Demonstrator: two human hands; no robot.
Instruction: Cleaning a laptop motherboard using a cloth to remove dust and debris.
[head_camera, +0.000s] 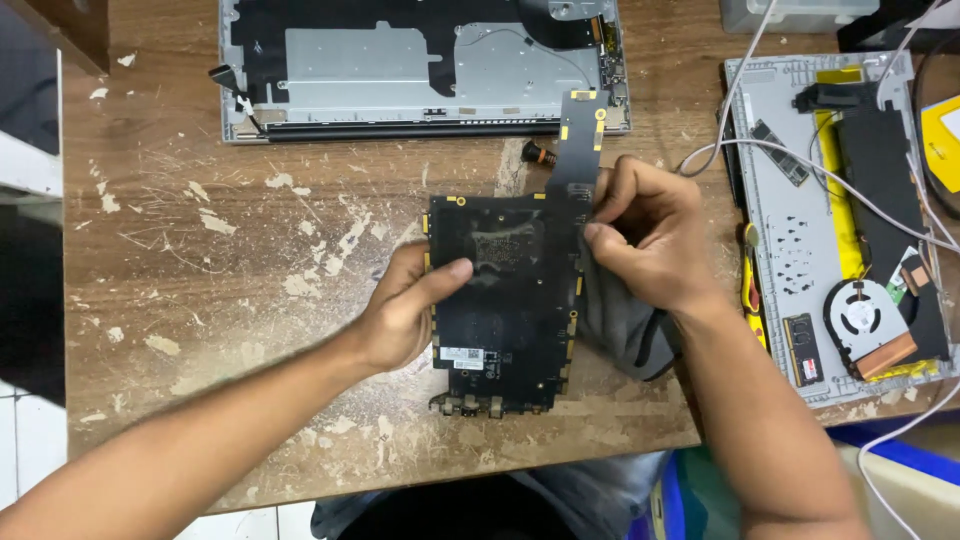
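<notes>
Left hand (405, 320) steadies a black circuit board (500, 300) while right hand (645, 235) pinches grey cloth (620, 320) against its edge, mid-wipe; careful, light strokes seem needed next.

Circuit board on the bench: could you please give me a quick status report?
Left hand grips black circuit board, thumb on top. Right hand pinches its narrow upper strip. Grey cloth under right hand. Nothing obstructing.
</notes>
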